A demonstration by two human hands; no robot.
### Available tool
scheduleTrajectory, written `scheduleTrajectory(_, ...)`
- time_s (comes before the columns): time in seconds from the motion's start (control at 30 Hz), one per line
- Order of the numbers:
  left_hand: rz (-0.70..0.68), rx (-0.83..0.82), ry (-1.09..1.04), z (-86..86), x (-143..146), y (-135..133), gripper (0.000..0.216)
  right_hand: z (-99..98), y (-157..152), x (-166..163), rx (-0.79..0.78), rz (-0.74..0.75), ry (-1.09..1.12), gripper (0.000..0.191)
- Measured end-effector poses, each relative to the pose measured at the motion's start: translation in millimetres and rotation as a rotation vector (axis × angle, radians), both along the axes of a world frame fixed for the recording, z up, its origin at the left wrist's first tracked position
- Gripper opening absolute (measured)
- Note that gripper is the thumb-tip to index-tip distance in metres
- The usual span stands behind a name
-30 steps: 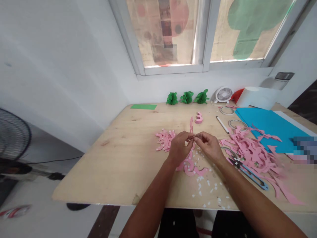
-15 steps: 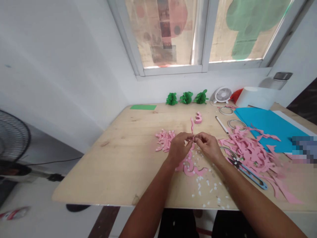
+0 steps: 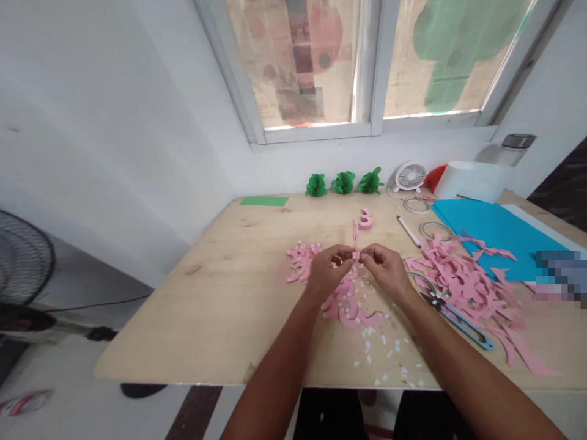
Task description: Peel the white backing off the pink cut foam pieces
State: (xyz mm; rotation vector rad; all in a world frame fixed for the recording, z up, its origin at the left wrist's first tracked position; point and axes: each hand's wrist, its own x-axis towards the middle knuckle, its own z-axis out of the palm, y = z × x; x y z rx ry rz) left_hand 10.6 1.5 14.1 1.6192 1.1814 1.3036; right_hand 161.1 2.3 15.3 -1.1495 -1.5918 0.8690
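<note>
In the middle of the head view, my left hand (image 3: 328,269) and my right hand (image 3: 385,269) meet, each with thumb and fingertips pinched on a small pink paper piece (image 3: 356,255). A narrow pink strip (image 3: 355,231) rises just beyond the fingertips; whether it joins the held piece I cannot tell. Curved pink paper cutouts (image 3: 349,310) with white squares on them lie below the hands. More cutouts (image 3: 300,260) are heaped beside my left hand. Past the fingers sits a pink stacked curved shape (image 3: 365,220).
Pink paper scraps (image 3: 468,275) and blue-handled scissors (image 3: 468,327) lie right of my right arm. Small white bits (image 3: 389,342) dot the table's front. Tape rolls (image 3: 435,230), a white pen (image 3: 408,231), blue sheets (image 3: 477,229), green paper shapes (image 3: 343,183) and a small fan (image 3: 410,176) stand or lie farther back.
My fingertips have shifted slightly apart, and more of the small pink piece shows between them. The view has tilted a little.
</note>
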Motion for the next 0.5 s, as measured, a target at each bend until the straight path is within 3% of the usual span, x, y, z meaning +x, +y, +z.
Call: scheduleTrajectory(0.5,-0.024,0.035,-0.034,-0.4,0.1,0.4,0.015,-1.0,1.6,0.5,-0.054,-0.018,0.076,0.018)
